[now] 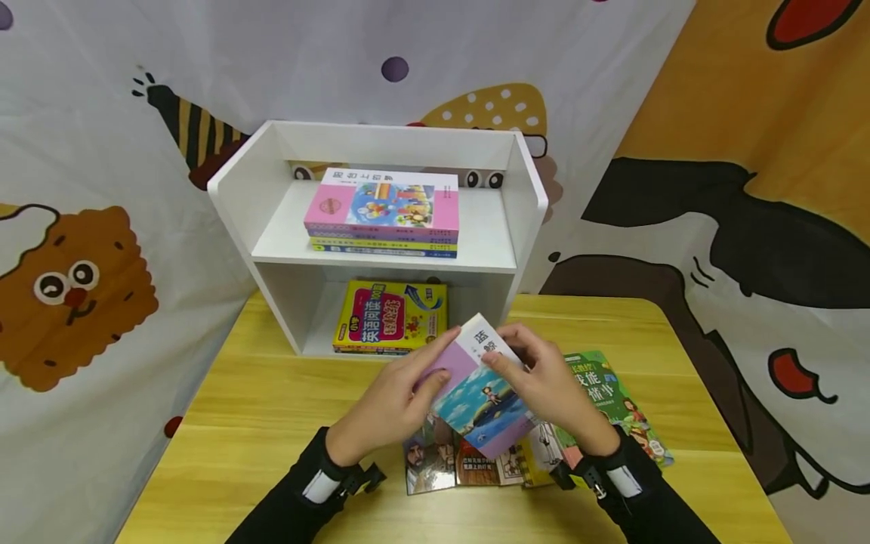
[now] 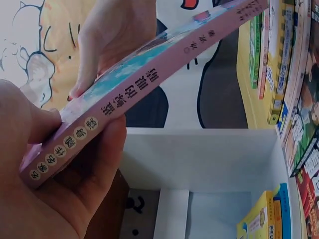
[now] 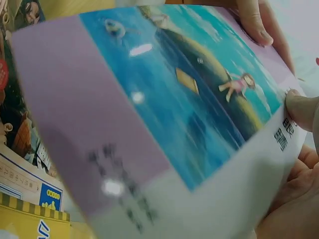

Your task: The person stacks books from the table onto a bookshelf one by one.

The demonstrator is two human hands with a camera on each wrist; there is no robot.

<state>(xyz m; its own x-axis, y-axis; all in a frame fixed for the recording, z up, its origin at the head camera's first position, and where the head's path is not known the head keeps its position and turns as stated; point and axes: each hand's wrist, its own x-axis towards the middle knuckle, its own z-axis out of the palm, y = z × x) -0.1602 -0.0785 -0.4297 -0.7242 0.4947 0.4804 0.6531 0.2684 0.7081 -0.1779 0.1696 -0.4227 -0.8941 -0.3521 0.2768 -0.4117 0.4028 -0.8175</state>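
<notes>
Both hands hold one thin book (image 1: 485, 397), with a pink-lilac border and a blue sea picture on its cover, tilted above the table in front of the shelf. My left hand (image 1: 401, 397) grips its left edge, thumb on the cover and fingers underneath, with the pink spine beside that palm in the left wrist view. At the upper right edge my right hand (image 1: 544, 374) pinches it, thumb on the cover. In the right wrist view the glossy cover (image 3: 199, 84) fills most of the picture. Several books lie below it, partly hidden; one is a brown book (image 1: 476, 465).
A white two-tier shelf (image 1: 381, 261) stands at the back of the wooden table (image 1: 272, 438). Its upper tier bears a stack of books with a pink book (image 1: 387, 202) on top; a yellow book (image 1: 390, 313) tops the lower stack. A green book (image 1: 618, 400) lies at the right.
</notes>
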